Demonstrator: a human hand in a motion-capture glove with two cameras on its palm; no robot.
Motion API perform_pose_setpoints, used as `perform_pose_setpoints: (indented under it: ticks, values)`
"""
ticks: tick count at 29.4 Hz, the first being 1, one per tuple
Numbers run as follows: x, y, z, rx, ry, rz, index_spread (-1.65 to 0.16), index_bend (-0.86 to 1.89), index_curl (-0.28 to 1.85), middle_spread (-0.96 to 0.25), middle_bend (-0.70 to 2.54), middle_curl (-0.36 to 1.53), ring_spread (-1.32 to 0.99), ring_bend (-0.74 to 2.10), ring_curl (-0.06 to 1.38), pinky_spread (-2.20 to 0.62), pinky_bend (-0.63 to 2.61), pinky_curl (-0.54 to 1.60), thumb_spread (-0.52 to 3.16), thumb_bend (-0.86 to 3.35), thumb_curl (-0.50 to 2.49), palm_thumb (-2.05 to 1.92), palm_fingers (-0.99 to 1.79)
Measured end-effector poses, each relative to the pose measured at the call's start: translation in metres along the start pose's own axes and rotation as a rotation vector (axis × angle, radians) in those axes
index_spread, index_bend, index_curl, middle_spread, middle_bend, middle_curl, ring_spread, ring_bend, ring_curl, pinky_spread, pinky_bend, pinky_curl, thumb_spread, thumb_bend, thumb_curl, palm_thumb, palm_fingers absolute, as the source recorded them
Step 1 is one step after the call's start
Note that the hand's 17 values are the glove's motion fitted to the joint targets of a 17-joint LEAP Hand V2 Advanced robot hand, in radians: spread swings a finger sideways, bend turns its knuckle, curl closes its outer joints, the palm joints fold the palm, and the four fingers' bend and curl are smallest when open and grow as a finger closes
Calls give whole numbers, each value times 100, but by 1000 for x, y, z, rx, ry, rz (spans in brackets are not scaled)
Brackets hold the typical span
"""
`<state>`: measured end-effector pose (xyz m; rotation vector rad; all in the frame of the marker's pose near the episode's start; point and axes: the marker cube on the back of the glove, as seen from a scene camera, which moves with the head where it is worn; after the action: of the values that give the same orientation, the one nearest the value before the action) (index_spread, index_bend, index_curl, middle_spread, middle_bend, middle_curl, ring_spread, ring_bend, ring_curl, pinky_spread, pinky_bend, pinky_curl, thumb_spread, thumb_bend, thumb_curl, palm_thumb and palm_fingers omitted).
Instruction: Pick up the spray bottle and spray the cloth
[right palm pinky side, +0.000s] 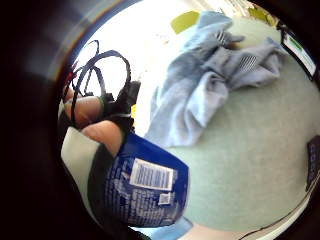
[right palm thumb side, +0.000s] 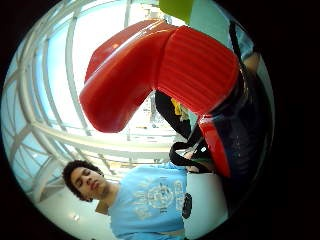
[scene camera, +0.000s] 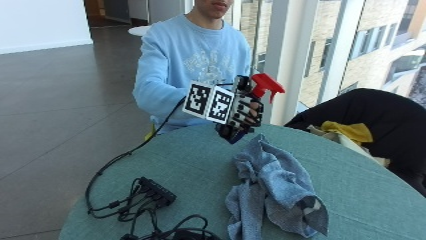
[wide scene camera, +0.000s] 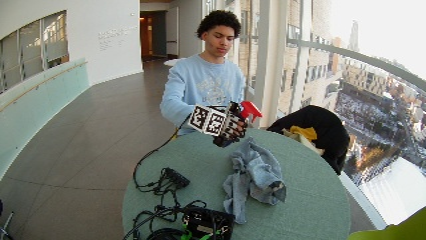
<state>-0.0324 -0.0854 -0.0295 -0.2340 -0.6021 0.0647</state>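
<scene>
At the left of the outside view, a tangle of black cables (scene camera: 133, 200) and a small black power block (scene camera: 157, 190) lie on the round green bench (scene camera: 373, 200), near its front edge. Further right, a person in a light blue sweatshirt (scene camera: 186, 60) sits behind the bench with the right arm stretched forward. The gloved right hand (scene camera: 241, 114) is raised above the bench, its fingers curled round the dark blue body of the spray bottle (scene camera: 256, 97), gripping it clear of the surface. The bottle stands roughly upright in the hand, its red trigger head (scene camera: 266, 85) sticking out above the fingers with the nozzle pointing to the right of the view. The little finger side palm view shows the bottle's blue labelled body (right palm pinky side: 145, 187) close against the palm, with bare fingertips (right palm pinky side: 102, 135) beside it. Below and slightly right of the hand, a crumpled blue-grey cloth (scene camera: 276, 192) lies spread on the bench, apart from the bottle. At the far right, a black garment (scene camera: 373, 120) with something yellow (scene camera: 349, 131) on it hangs over a chair beside the bench.
</scene>
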Motion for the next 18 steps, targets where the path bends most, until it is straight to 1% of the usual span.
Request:
perform_pose_setpoints:
  ticks: [4,10,15,18]
  values:
    - [-25,-6,33,1,-80,-101,-17,14,40,-7,33,49,-3,59,40,14,22,37,69,-3,68,89,117]
    - [-51,-17,91,-63,-211,-199,-18,14,40,-7,33,49,-3,59,40,14,20,37,69,-3,68,89,115]
    - [-64,-28,140,-98,-282,-306,-19,14,40,-7,33,49,-4,57,39,14,19,36,69,-3,68,89,113]
    - [-63,-34,163,-100,-313,-331,-20,14,40,-8,33,49,-4,56,39,13,18,36,69,-3,68,90,112]
